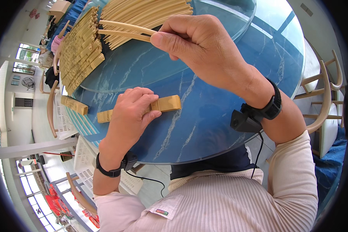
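My left hand [132, 106] is closed around the middle of a flat yellowish bamboo piece [169, 103], which lies on the blue table. Both ends of that piece stick out past the hand; its middle is hidden. Raised above the table, my right hand [199, 44] pinches two thin, pale wooden sticks [129, 27] between thumb and fingers. Their free ends point left, in front of the stacks at the back. A shorter bamboo block [74, 105] rests to the left of my left hand.
A row of rough bamboo pieces [79, 54] and a pile of pale sticks [143, 15] occupy the far left of the round blue marbled table [205, 123]. A glass turntable [236, 23] sits on it. Wooden chairs [324, 96] stand at right; a white plastic crate [85, 158] is at lower left.
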Tool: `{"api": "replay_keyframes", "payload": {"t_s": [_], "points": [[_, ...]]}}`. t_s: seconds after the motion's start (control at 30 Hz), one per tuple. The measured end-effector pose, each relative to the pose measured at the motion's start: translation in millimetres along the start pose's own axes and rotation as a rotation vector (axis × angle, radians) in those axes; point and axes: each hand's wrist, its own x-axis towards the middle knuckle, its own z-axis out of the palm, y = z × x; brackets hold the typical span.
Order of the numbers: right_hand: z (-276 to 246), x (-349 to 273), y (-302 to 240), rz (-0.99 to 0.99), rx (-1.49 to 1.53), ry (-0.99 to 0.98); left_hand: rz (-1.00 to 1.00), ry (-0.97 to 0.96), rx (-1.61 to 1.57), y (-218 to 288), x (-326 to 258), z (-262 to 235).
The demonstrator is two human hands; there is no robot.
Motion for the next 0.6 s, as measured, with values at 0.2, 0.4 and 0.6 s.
{"api": "replay_keyframes", "payload": {"t_s": [0.2,0.4,0.6], "points": [[-2.6,-3.3,-17.6,0.246,0.011,-0.232,-0.077,0.14,-0.096,12.2,-0.9,-19.6],[-6.1,-2.9,-23.9,0.369,0.292,-0.262,0.089,0.441,0.204,41.8,19.6,-35.9],[-15.8,5.2,-31.0,0.403,0.361,-0.04,-0.108,0.407,-0.652,40.5,15.4,-14.3]]}}
